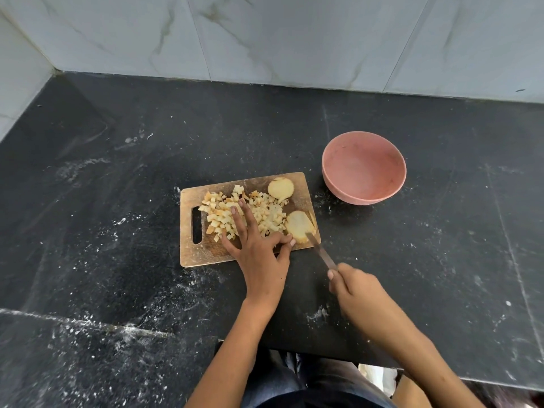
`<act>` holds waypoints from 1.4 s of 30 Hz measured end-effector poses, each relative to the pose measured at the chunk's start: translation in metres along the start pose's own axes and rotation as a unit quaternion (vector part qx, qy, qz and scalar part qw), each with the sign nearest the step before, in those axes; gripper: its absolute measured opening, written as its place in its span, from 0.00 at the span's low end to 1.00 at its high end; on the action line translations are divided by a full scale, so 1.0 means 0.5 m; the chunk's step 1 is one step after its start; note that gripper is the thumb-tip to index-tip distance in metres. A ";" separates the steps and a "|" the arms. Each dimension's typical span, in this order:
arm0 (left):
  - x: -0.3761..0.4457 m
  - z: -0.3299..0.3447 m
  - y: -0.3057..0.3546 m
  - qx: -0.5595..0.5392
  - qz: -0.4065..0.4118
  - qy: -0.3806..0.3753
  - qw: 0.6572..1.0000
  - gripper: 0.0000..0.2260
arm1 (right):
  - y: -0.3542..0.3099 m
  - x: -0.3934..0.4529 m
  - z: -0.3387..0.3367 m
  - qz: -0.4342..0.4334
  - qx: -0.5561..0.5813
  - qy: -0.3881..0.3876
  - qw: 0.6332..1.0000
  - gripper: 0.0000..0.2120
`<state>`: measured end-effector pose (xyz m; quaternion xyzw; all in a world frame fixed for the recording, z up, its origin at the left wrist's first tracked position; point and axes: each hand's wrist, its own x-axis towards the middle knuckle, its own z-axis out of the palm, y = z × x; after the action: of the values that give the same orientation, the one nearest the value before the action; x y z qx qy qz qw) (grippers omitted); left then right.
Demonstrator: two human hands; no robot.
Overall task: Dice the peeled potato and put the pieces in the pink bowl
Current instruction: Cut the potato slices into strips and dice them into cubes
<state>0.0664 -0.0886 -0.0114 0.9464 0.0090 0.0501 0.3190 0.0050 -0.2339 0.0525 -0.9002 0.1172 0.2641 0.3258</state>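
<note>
Black stone countertop [117,201] carries a wooden cutting board [200,254] heaped with potato dice [235,213]. Left hand [259,254] lies spread, fingers straight, over them. Right hand [356,290] grips a knife [321,253] touching a potato slice [297,225]. Pink bowl [364,167] sits beyond, right.

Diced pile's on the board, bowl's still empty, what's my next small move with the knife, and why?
Probably slice the potato piece at the board's near right corner. The right hand already has the knife tip against it, while the left hand lies spread over the diced pieces. Another chunk also remains uncut, and the pink bowl holds nothing.
</note>
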 end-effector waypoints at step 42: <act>0.012 0.008 0.013 -0.040 -0.052 0.011 0.998 0.04 | -0.041 0.070 0.049 0.018 -0.187 0.012 0.982 0.15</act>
<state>0.0729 -0.0957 -0.0100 0.9305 0.0599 0.0440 0.3587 0.0322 -0.2037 0.0281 -0.9462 0.0858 0.2761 0.1454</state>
